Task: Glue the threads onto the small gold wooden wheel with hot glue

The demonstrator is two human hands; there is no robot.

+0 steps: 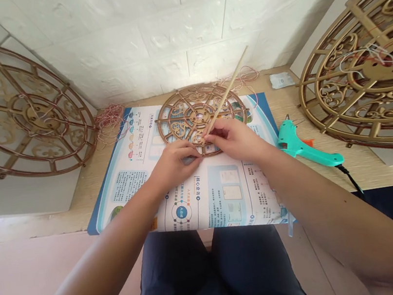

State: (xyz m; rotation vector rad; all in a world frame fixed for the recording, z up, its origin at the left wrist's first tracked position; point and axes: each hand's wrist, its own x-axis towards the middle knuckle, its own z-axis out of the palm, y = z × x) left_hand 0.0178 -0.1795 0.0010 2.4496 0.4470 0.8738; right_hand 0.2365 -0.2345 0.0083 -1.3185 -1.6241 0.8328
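A small round gold openwork frame (pixel 191 111) lies flat on a printed blue-and-white poster (pixel 138 176) on the wooden desk. My right hand (pixel 234 139) pinches the lower end of a thin wooden stick (pixel 229 86) that slants up to the right over the frame. My left hand (pixel 174 163) rests at the frame's near edge, fingers curled and closed on its rim. Both hands meet at the frame's front.
A turquoise glue gun (pixel 302 146) with a black cord lies right of the poster. Large gold round frames lean at the left (pixel 17 110) and right (pixel 366 73). Thin pink wires (pixel 109 118) trail near the white wall. A small packet (pixel 281 79) lies at the back.
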